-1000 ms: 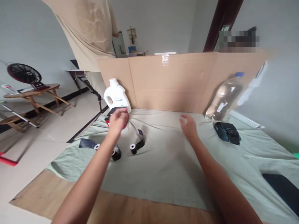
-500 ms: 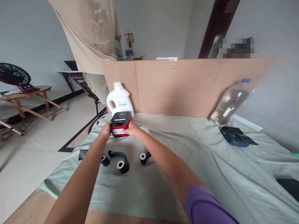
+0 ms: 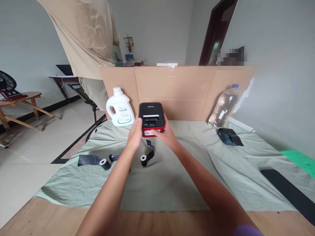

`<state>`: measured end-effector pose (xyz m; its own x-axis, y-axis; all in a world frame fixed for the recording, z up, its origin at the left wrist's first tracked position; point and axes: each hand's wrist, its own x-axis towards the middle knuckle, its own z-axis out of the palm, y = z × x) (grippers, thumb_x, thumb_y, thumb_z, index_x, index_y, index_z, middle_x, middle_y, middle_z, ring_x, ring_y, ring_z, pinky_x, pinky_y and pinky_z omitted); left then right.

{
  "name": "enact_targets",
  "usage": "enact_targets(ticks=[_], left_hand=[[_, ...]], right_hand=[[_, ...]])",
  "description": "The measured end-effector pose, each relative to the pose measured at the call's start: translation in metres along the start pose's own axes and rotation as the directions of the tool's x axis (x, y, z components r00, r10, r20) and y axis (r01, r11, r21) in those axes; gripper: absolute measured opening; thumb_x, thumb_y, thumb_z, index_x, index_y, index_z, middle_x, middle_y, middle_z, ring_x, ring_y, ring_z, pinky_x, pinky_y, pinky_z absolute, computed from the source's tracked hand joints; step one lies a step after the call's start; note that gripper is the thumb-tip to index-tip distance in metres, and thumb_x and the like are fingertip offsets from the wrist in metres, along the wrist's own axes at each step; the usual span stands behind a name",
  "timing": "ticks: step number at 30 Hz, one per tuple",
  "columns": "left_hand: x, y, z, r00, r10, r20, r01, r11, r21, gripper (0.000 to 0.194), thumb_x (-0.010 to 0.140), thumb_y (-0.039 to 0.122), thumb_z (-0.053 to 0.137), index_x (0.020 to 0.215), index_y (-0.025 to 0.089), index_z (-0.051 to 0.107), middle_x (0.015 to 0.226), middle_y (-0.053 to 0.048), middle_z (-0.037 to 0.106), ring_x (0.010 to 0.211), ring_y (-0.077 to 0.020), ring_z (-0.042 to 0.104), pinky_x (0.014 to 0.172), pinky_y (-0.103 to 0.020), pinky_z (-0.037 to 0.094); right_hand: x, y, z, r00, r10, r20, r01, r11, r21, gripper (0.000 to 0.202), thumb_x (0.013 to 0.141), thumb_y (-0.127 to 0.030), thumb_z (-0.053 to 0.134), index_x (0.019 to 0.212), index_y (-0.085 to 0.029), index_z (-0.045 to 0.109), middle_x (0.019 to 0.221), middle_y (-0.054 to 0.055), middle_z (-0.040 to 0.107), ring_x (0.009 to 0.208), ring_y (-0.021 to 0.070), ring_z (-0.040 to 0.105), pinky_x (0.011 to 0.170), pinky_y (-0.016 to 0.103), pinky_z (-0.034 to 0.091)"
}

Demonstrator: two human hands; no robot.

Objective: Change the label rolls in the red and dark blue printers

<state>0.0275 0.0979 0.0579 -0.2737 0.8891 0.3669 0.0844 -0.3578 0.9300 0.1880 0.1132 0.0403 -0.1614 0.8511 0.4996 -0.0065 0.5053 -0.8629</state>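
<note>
Red and black, the printer [image 3: 151, 113] is clasped on 2 sides by our left hand [image 3: 135, 133] and right hand [image 3: 169, 133], neither nearer. Its long axis seems to point forward.

Your left hand [image 3: 135, 134] and right hand [image 3: 167, 132]: bare. Left forearm [image 3: 110, 186] and right forearm [image 3: 200, 178] behind them, likewise. Well back from your right hand, a blurred sliver of purple sleeve [image 3: 247, 230].

Left grip [image 3: 135, 133], bare hand: clasped on the left side of the boxy red-and-black device [image 3: 152, 115], thumb at its near edge. Right grip [image 3: 168, 133], bare hand: clasped on its right side, thumb across the near face. Left forearm [image 3: 111, 186], bare; right forearm [image 3: 201, 177], bare: outstretched, converging on the device.
</note>
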Motion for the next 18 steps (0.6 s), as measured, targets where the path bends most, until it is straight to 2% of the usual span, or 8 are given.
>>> enact_targets(ticks=[2, 5, 8, 10, 12, 15, 18], left_hand=[[-0.026, -0.004, 0.045, 0.989, 0.074, 0.131, -0.066, 0.996, -0.063, 0.049, 0.101, 0.052, 0.040, 0.138, 0.026, 0.058, 0.145, -0.002, 0.056, 0.146, -0.0225, 0.038, 0.125, -0.042, 0.024], [-0.061, -0.027, 0.103, 0.973, 0.083, 0.217, -0.038, 0.978, -0.204, 0.055, 0.101, 0.056, 0.034, 0.146, 0.029, 0.050, 0.156, 0.001, 0.044, 0.150, -0.0204, 0.031, 0.127, -0.037, 0.018], [-0.084, -0.058, 0.139, 0.973, 0.064, 0.223, 0.002, 0.959, -0.284, 0.059, 0.100, 0.056, 0.039, 0.151, 0.028, 0.044, 0.160, 0.001, 0.036, 0.151, -0.0204, 0.027, 0.127, -0.035, 0.017], [-0.089, -0.076, 0.148, 0.974, 0.041, 0.223, 0.027, 0.956, -0.294, 0.061, 0.099, 0.056, 0.041, 0.152, 0.027, 0.042, 0.160, -0.001, 0.036, 0.151, -0.0213, 0.027, 0.127, -0.037, 0.017], [-0.091, -0.088, 0.149, 0.976, 0.024, 0.217, 0.040, 0.957, -0.288, 0.062, 0.099, 0.057, 0.040, 0.152, 0.027, 0.041, 0.160, -0.001, 0.037, 0.152, -0.0211, 0.026, 0.127, -0.037, 0.018], [-0.091, -0.098, 0.146, 0.979, 0.014, 0.205, 0.044, 0.960, -0.276, 0.062, 0.099, 0.057, 0.039, 0.153, 0.027, 0.041, 0.162, 0.000, 0.034, 0.152, -0.0196, 0.026, 0.126, -0.033, 0.019], [-0.094, -0.102, 0.145, 0.979, 0.010, 0.205, 0.045, 0.964, -0.263, 0.061, 0.099, 0.057, 0.038, 0.153, 0.029, 0.039, 0.163, 0.002, 0.032, 0.152, -0.0186, 0.024, 0.126, -0.032, 0.019]], right_hand=[[-0.031, -0.005, -0.041, 0.989, -0.009, -0.147, -0.005, 0.996, -0.091, 0.101, 0.071, -0.043, 0.080, 0.155, -0.029, 0.026, 0.146, 0.007, 0.054, 0.134, 0.0271, 0.051, 0.109, 0.043, 0.046], [-0.073, 0.005, -0.088, 0.958, 0.015, -0.286, -0.075, 0.977, -0.202, 0.094, 0.071, -0.046, 0.079, 0.151, -0.026, 0.035, 0.138, 0.009, 0.060, 0.133, 0.0305, 0.052, 0.108, 0.048, 0.046], [-0.097, 0.027, -0.114, 0.942, 0.058, -0.331, -0.146, 0.958, -0.248, 0.085, 0.075, -0.047, 0.075, 0.149, -0.025, 0.040, 0.136, 0.011, 0.062, 0.129, 0.0321, 0.054, 0.107, 0.051, 0.045], [-0.102, 0.043, -0.122, 0.936, 0.054, -0.348, -0.158, 0.947, -0.278, 0.084, 0.075, -0.047, 0.075, 0.148, -0.025, 0.041, 0.138, 0.011, 0.060, 0.128, 0.0321, 0.055, 0.107, 0.052, 0.044], [-0.101, 0.058, -0.126, 0.937, 0.039, -0.347, -0.149, 0.943, -0.297, 0.086, 0.072, -0.048, 0.076, 0.147, -0.024, 0.042, 0.140, 0.011, 0.058, 0.128, 0.0315, 0.054, 0.109, 0.052, 0.043], [-0.099, 0.074, -0.128, 0.943, 0.045, -0.330, -0.151, 0.940, -0.305, 0.086, 0.070, -0.048, 0.078, 0.145, -0.023, 0.045, 0.137, 0.011, 0.060, 0.126, 0.0310, 0.055, 0.109, 0.052, 0.042], [-0.100, 0.080, -0.129, 0.939, 0.064, -0.337, -0.182, 0.926, -0.330, 0.087, 0.069, -0.049, 0.079, 0.145, -0.024, 0.045, 0.138, 0.012, 0.059, 0.127, 0.0319, 0.054, 0.110, 0.053, 0.041]])
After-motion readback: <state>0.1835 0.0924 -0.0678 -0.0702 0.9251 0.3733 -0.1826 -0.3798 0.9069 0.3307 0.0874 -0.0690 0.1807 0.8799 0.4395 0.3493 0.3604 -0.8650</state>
